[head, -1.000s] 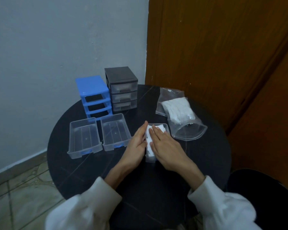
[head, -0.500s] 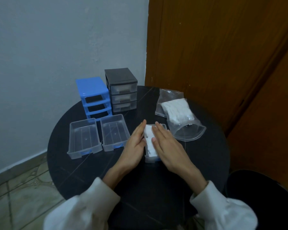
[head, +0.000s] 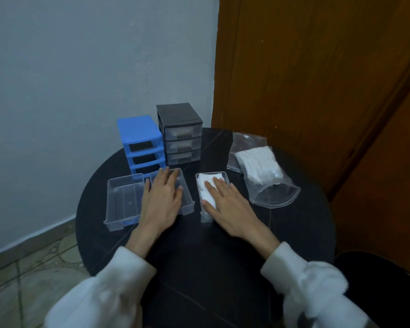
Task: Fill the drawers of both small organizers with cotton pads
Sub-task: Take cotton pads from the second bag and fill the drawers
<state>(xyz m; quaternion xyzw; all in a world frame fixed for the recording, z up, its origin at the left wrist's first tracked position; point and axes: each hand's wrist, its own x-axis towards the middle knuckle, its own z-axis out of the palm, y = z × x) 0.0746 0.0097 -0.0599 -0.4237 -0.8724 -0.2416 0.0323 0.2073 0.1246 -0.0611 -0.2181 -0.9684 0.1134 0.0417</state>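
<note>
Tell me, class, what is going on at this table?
A person is filling small drawers with cotton pads. The right hand presses flat on pads in one clear drawer. The left hand rests over an empty drawer, beside another empty one. The blue organizer has all three slots empty; the black organizer has its drawers in. An open bag of pads lies to the right.

Dim and cool throughout, with a bluish cast on the wall at far left. Soft, even light, source not identifiable; only faint shadows under the hands. Weak sheen on the black table, a little glare on the plastic bag at right. Deep brown and murky on the door at far right. Slightly soft overall, blurrier on the white sleeves at the near edge. Wide-angle bending toward the edges.
</note>
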